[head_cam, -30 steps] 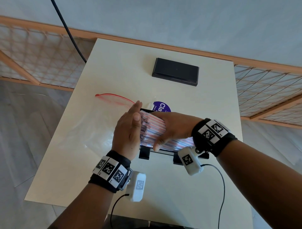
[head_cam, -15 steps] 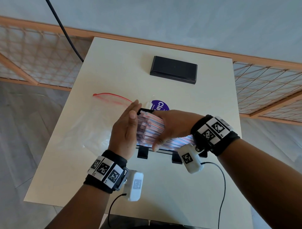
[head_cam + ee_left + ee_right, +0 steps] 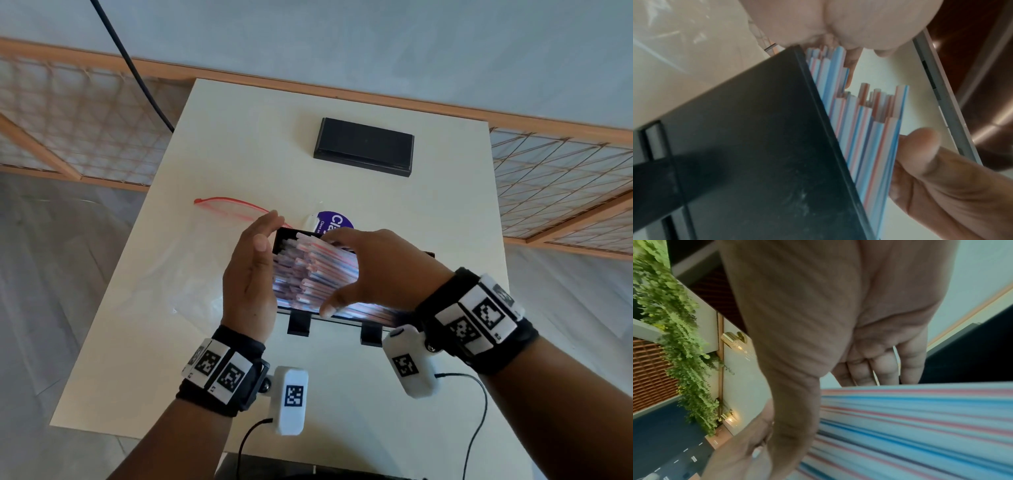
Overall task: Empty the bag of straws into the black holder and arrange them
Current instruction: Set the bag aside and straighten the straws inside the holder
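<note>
Red- and blue-striped straws (image 3: 301,274) lie piled lengthwise in the black holder (image 3: 300,324) at the table's middle. My right hand (image 3: 337,272) arches over the pile and grips it, thumb (image 3: 920,146) on the near side and fingers on the far side. My left hand (image 3: 263,236) stands flat and upright at the holder's left end, its palm against the uneven straw ends (image 3: 865,113). The clear bag (image 3: 191,274) with a red zip lies flat left of the holder. The right wrist view shows the straws (image 3: 920,426) running away under my palm.
A flat black box (image 3: 364,147) sits at the back of the cream table (image 3: 445,205). A purple round label (image 3: 334,222) lies just behind the holder. Wooden lattice panels flank the table, and a black cable hangs at the back left.
My right hand has slid to the right along the pile and lifted into an arch, which uncovers more of the straws' left ends. The left hand stays flat at the left end.
</note>
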